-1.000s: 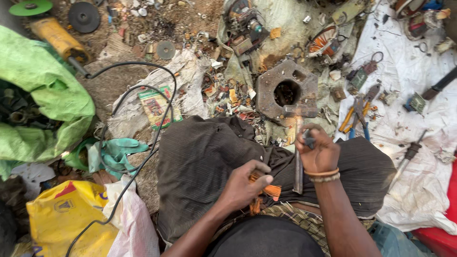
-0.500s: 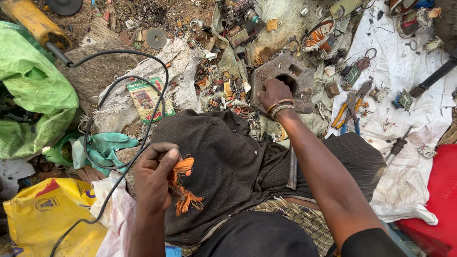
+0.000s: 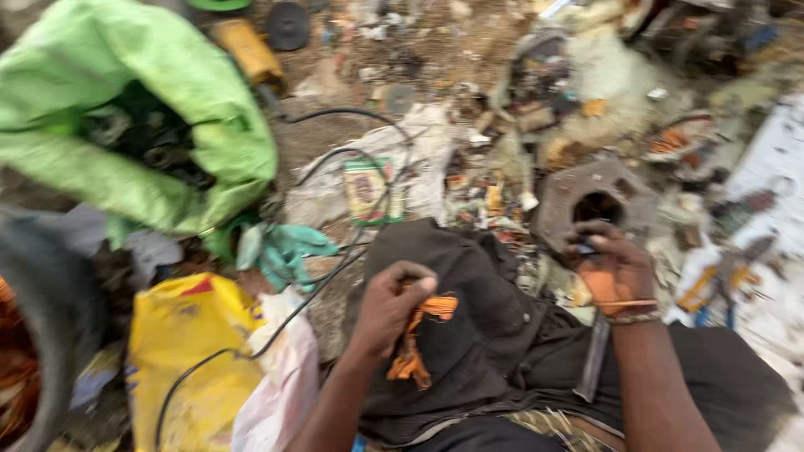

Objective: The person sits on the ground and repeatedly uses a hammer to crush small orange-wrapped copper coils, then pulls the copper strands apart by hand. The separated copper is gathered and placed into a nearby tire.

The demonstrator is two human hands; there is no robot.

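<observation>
My left hand [image 3: 389,305] is closed on a bunch of orange strands [image 3: 416,343] that hang down over the dark cloth on my lap [image 3: 494,335]. My right hand [image 3: 614,269] reaches forward and rests at the near edge of a rusty square metal housing with a round hole [image 3: 590,197]; its fingers curl around something small and dark that I cannot make out. A flat metal bar [image 3: 593,358] lies on the lap under my right wrist. The picture is blurred by motion.
A green sack [image 3: 134,109] lies at the left, a yellow bag [image 3: 180,351] at the lower left, teal gloves [image 3: 280,251] between them. A black cable [image 3: 335,184] loops over the dirt. A yellow power tool [image 3: 247,50] and scattered scrap lie beyond; white cloth with tools [image 3: 754,251] is at the right.
The view has swung to the left and blurred. My right hand has drawn back from the housing's top to its near edge. My left hand keeps hold of the orange strands.
</observation>
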